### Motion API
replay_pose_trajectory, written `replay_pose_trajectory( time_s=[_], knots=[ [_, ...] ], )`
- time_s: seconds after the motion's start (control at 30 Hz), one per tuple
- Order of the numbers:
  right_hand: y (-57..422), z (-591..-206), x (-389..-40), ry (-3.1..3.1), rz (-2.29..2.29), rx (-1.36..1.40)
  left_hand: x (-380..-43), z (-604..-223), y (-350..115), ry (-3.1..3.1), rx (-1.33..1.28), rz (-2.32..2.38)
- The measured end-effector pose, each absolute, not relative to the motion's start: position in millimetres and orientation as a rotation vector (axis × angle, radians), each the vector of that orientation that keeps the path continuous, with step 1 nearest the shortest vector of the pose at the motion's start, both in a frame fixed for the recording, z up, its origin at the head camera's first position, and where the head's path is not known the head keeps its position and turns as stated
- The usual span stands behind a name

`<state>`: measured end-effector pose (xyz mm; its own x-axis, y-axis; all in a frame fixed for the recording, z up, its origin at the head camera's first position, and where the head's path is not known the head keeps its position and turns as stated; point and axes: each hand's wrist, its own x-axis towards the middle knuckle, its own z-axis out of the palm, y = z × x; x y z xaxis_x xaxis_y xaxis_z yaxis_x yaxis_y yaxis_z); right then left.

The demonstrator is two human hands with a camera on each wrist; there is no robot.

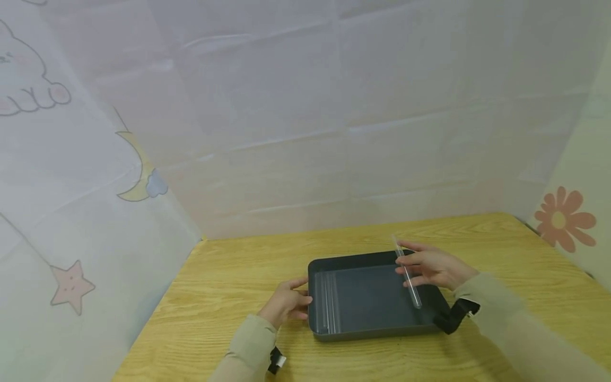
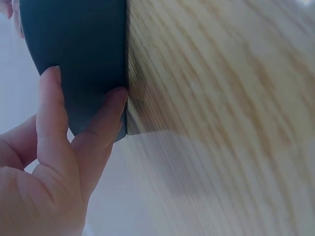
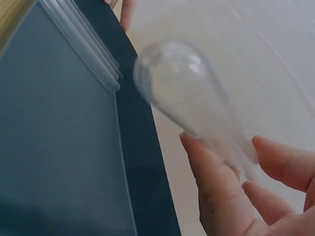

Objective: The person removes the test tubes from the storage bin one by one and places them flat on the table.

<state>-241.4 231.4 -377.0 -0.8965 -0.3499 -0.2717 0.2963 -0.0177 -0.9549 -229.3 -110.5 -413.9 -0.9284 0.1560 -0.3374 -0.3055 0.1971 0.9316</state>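
A dark grey rectangular tray [image 1: 374,297] lies on the table. Along its left side, several clear test tubes [image 1: 329,305] rest side by side; the right wrist view also shows their rounded ends. My right hand [image 1: 433,268] pinches one clear test tube [image 1: 413,293] between thumb and fingers, above the right part of the tray. That tube is tilted, with its rounded end pointing down and toward me. My left hand [image 1: 285,303] is at the tray's left end, where extended fingertips touch the outer wall [image 2: 78,44] in the left wrist view.
The wooden table [image 1: 229,276] extends around the tray on all sides. Pale cloth [image 1: 286,159] hangs behind it, and more printed cloth covers both sides. A black strap [image 1: 455,317] on my right wrist hangs over the tray's near right corner.
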Motion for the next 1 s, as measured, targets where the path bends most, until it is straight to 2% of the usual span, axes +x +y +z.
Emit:
replay_pose_trajectory(
  time_s=[1.0],
  knots=[
    [277.3,-386.0,-237.4,1.809,-1.996,0.002,-228.4,-413.7,-110.4,2.161,-0.115,1.753]
  ],
)
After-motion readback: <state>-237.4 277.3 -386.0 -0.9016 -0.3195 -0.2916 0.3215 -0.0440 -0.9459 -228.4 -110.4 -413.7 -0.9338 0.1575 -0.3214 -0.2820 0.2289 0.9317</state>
